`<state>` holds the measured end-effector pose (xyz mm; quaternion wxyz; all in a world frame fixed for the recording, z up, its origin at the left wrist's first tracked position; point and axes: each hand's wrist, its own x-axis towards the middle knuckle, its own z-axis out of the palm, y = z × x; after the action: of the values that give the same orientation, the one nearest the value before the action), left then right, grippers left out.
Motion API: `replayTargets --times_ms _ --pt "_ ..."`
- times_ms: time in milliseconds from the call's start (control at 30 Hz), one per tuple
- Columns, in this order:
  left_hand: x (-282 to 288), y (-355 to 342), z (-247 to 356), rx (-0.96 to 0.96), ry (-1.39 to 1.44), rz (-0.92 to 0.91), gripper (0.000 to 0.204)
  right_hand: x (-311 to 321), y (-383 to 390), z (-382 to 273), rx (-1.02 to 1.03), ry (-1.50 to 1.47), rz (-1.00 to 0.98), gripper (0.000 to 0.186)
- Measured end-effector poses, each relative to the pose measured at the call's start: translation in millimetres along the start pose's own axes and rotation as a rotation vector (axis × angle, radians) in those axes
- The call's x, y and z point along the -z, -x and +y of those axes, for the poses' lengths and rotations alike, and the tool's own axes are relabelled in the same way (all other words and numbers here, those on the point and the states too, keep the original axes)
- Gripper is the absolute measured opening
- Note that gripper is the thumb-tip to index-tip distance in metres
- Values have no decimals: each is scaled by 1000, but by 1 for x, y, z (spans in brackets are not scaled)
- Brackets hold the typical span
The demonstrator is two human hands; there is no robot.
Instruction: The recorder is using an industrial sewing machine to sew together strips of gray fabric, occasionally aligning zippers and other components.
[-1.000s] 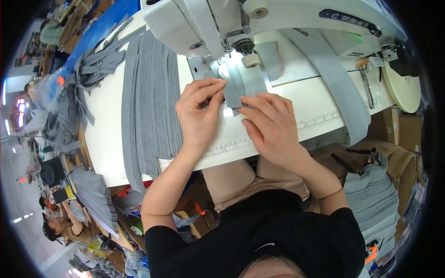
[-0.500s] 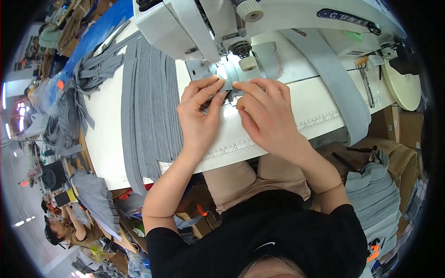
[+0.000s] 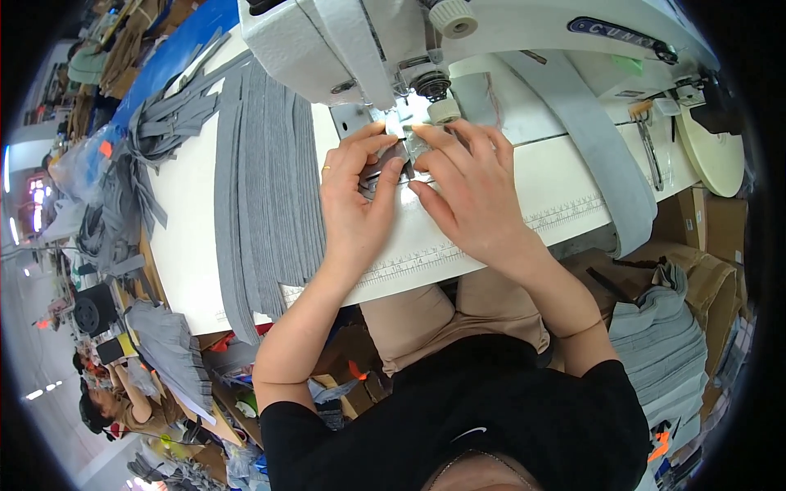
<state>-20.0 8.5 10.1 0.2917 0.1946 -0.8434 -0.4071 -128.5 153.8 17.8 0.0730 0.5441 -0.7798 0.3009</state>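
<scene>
A white sewing machine (image 3: 323,53) stands over the table, its lamp glaring around the needle area. My left hand (image 3: 352,192) lies just left of the needle, fingers bent and fingertips at the machine bed, thumb apart from them. Part of a dark metal plate (image 3: 378,162) shows between that thumb and the fingers. To the right of the needle, my right hand (image 3: 475,192) has its fingers spread and its thumb well apart. Its index fingertip touches a small greyish piece (image 3: 417,147) near the presser foot; glare and fingers hide most of it.
Long grey fabric strips (image 3: 274,172) are stacked left of my hands. A wide pale grey band (image 3: 577,135) hangs over the front edge at the right, near metal tweezers (image 3: 649,151). Grey pieces (image 3: 659,352) fill the lower right. Another person (image 3: 123,401) sits at far left.
My right hand's fingers have moved slightly away from me and spread wider. My left hand's fingertips have also shifted a little forward, widening the gap to its thumb.
</scene>
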Motion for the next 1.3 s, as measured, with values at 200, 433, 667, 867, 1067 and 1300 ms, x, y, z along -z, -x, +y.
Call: replayTargets --times_ms 200,433,667,867,1067,1300 --pt "20 -20 11 122 -74 -158 27 1 4 4 9 -23 18 25" --pt "40 -63 -23 176 -60 -121 17 0 4 4 10 -38 18 23" --pt "19 -93 -57 -191 -368 -295 19 0 5 5 -2 -74 20 20" --pt "31 -111 -56 -157 -620 -204 15 2 3 2 -2 -64 -2 19" --pt "61 -100 -54 -94 -525 -154 17 1 2 2 -16 -50 -7 19" --pt "85 -94 -50 65 -442 -87 22 0 2 0 -11 -53 2 20"
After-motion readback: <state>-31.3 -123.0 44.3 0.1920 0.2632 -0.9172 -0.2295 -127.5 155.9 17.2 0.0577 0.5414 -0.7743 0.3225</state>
